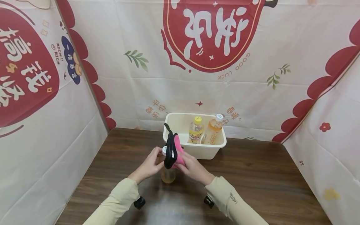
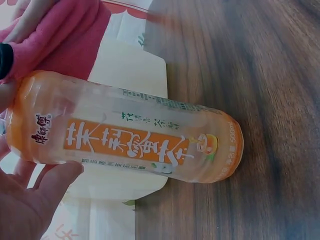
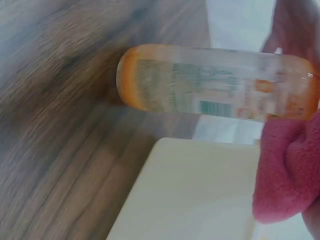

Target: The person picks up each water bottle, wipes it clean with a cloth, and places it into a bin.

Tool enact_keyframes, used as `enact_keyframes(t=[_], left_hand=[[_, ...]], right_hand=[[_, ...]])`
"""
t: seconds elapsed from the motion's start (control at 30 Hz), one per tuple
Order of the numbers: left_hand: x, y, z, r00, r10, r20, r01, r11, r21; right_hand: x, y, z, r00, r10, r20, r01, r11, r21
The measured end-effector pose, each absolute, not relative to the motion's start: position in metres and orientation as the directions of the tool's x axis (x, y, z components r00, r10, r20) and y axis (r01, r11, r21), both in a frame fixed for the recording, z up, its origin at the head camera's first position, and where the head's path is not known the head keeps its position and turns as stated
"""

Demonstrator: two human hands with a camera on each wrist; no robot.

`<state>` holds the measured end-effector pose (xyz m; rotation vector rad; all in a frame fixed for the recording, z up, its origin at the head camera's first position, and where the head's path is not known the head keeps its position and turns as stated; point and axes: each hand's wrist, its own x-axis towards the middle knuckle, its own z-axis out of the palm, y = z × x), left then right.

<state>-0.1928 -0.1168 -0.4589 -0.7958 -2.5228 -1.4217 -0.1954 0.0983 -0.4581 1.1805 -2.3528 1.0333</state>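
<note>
Near the table's middle, my left hand (image 1: 150,164) grips a clear plastic tea bottle (image 2: 145,132) around its upper part. Orange bands and an orange label with white characters mark the bottle, and its white cap (image 1: 164,150) shows in the head view. In my right hand (image 1: 194,168) is a fuzzy pink cloth (image 3: 287,170), with a black side and a dark strap in the head view. The cloth lies against the upper part of the bottle and hides some of it. In the head view the bottle is roughly upright.
Just beyond my hands stands a cream plastic bin (image 1: 206,152). Inside it are a yellow-capped bottle (image 1: 196,129) and a white-capped bottle (image 1: 212,132), both toward the right. Printed cloth walls (image 1: 197,87) enclose the brown wooden table (image 1: 261,175) at the back and sides.
</note>
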Motion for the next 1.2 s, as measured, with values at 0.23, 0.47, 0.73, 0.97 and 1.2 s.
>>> enact_keyframes(t=[0.23, 0.47, 0.73, 0.97, 1.2], left_hand=[[-0.19, -0.117, -0.459, -0.872, 0.364, 0.326, 0.462, 0.398, 0.792], [-0.185, -0.114, -0.459, -0.883, 0.363, 0.297, 0.445, 0.443, 0.778], [-0.189, -0.116, -0.454, -0.898, 0.356, 0.258, 0.405, 0.442, 0.8], [-0.188, -0.116, -0.453, -0.9, 0.343, 0.27, 0.409, 0.445, 0.797], [-0.189, -0.115, -0.456, -0.871, 0.357, 0.336, 0.474, 0.434, 0.766]], right_hand=[[-0.189, 0.09, -0.496, -0.682, -0.465, 0.564, -0.729, 0.381, -0.568], [-0.177, 0.103, -0.559, -0.732, -0.556, 0.395, -0.681, 0.577, -0.451], [-0.188, 0.109, -0.554, -0.749, -0.602, 0.278, -0.646, 0.569, -0.509], [-0.187, 0.105, -0.5, -0.764, -0.554, 0.331, -0.616, 0.475, -0.629], [-0.191, 0.098, -0.456, -0.686, -0.539, 0.489, -0.724, 0.433, -0.537]])
